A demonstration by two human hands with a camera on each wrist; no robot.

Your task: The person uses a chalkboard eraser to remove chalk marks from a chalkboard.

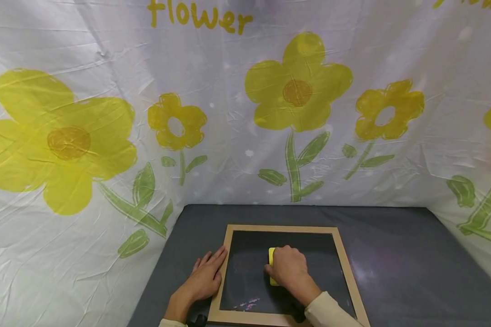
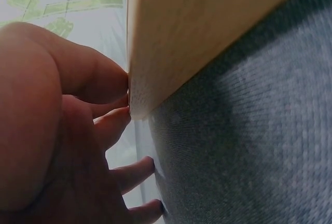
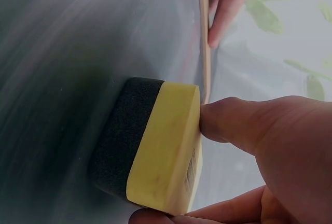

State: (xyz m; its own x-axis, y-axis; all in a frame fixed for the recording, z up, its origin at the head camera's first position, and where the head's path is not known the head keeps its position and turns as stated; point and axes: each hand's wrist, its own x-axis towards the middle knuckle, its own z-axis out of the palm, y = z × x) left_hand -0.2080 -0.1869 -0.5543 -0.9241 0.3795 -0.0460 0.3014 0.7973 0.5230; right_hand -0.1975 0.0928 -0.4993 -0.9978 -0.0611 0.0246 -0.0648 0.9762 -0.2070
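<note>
The right hand (image 1: 288,270) gripped the yellow-and-black chalkboard eraser (image 3: 162,149) near the middle of the blackboard (image 1: 321,259); the left hand (image 1: 202,279), fingers extended, touched the wooden frame (image 1: 218,297) along its left side. Clean wiping probably called for a steady frame and flat pressure across the lower-left chalk marks (image 1: 250,304).

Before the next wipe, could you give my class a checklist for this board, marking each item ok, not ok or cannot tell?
1. Right hand has a grip on the eraser: ok, thumb and fingers hold its yellow part.
2. Eraser's dark side faces the board: ok.
3. Left hand touches the wooden frame: ok, at its left side.
4. Chalk marks gone: not ok, some show near the bottom left corner.
5. Board clean beneath the eraser: cannot tell, it is covered.
</note>
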